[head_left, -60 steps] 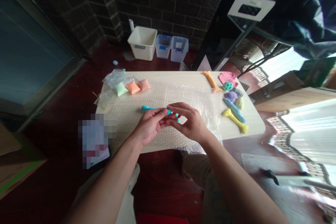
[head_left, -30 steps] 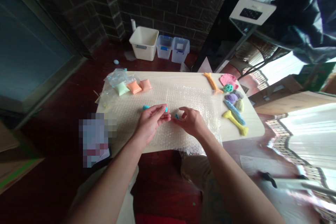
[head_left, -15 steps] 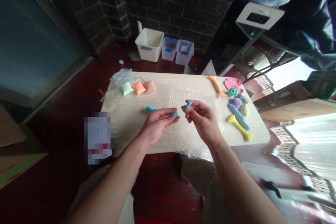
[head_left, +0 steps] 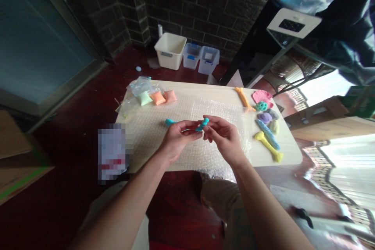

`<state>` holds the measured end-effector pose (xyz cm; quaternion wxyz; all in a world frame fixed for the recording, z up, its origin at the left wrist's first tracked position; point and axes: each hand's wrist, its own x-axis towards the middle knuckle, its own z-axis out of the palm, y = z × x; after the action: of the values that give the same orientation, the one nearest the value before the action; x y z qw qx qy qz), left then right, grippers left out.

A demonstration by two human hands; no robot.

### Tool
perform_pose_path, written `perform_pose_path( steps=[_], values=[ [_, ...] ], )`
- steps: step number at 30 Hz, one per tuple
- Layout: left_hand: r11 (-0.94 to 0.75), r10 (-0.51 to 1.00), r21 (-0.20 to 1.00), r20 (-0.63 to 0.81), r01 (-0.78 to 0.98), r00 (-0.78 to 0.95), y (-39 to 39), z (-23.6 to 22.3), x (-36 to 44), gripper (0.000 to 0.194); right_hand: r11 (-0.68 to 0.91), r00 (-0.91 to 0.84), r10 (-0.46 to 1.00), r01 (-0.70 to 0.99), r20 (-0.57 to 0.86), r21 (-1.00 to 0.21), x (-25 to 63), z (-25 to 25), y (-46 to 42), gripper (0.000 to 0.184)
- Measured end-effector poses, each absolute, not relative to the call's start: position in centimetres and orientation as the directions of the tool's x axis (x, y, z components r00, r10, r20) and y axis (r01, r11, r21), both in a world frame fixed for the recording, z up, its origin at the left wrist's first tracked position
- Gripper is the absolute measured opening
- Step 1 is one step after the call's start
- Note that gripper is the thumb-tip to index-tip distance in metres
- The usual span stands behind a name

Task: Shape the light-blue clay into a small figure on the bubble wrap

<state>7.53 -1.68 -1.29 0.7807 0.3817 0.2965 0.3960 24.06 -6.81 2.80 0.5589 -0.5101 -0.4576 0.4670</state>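
Over the table, my left hand point(head_left: 178, 138) and my right hand point(head_left: 223, 136) meet fingertip to fingertip. Pinched between them is a small lumpy piece of turquoise modelling clay point(head_left: 202, 124), its rounded end sticking up above the right thumb. The fingers of both hands are closed on it, and they hide part of its lower side. Just beyond my left knuckles lies another turquoise clay piece point(head_left: 169, 122), partly covered by the hand. Bubble wrap point(head_left: 215, 156) spreads over the tabletop beneath both hands.
Bagged clay, green point(head_left: 144, 98) and orange point(head_left: 158, 98), lies at the table's back left. Along the right side are an orange bone-shaped piece point(head_left: 243, 99), pink clay point(head_left: 261, 96), a blue roll point(head_left: 268, 134) and a yellow bone shape point(head_left: 269, 147). Bins point(head_left: 170, 52) stand on the floor behind.
My hands have come together. The separate turquoise bits each hand held now sit against each other between the fingertips. The view has shifted slightly.
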Motion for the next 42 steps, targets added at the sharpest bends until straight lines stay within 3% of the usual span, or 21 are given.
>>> perform_pose_path(
  steps=[10,13,16,20,25,30,36,39,42],
  values=[
    [0.409,0.828,0.833,-0.169,-0.372,0.534,-1.8,-0.9,7.3,0.039,0.026,0.158,0.987,-0.213,-0.009,-0.977,24.0,2.3,-6.6,0.031],
    [0.475,0.81,0.772,-0.195,-0.423,0.553,-1.8,-0.6,7.3,0.033,0.025,0.199,0.98,-0.219,-0.019,-0.975,24.2,2.4,-6.4,0.032],
    [0.557,0.781,0.676,-0.23,-0.482,0.581,-1.7,-0.3,7.2,0.027,0.052,0.278,0.961,-0.121,0.017,-0.991,24.9,2.0,-6.1,0.037],
    [0.601,0.766,0.611,-0.258,-0.515,0.588,-1.5,-0.1,7.2,0.029,-0.016,0.348,0.936,0.195,0.054,-0.981,25.9,0.6,-5.9,0.046],
    [0.605,0.769,0.575,-0.244,-0.55,0.591,-1.5,0.0,7.2,0.025,-0.094,0.19,0.982,0.541,0.012,-0.835,25.7,-0.4,-6.0,0.04],
    [0.543,0.815,0.61,-0.219,-0.577,0.537,-1.5,0.2,7.5,0.024,-0.09,0.027,0.994,0.718,-0.102,-0.691,24.7,0.1,-6.2,0.024],
    [0.501,0.83,0.705,-0.225,-0.502,0.511,-1.6,-0.3,7.5,0.031,-0.066,0.028,0.997,0.823,-0.075,-0.564,24.5,-0.1,-6.2,0.021],
    [0.529,0.818,0.697,-0.268,-0.484,0.509,-1.5,-0.5,7.3,0.029,-0.055,0.073,0.997,0.791,0.004,-0.609,24.8,0.0,-6.3,0.034],
    [0.568,0.799,0.66,-0.297,-0.492,0.523,-1.3,-0.6,7.1,0.025,-0.003,0.187,0.969,0.657,0.159,-0.754,24.9,1.1,-6.6,0.036]
  ],
)
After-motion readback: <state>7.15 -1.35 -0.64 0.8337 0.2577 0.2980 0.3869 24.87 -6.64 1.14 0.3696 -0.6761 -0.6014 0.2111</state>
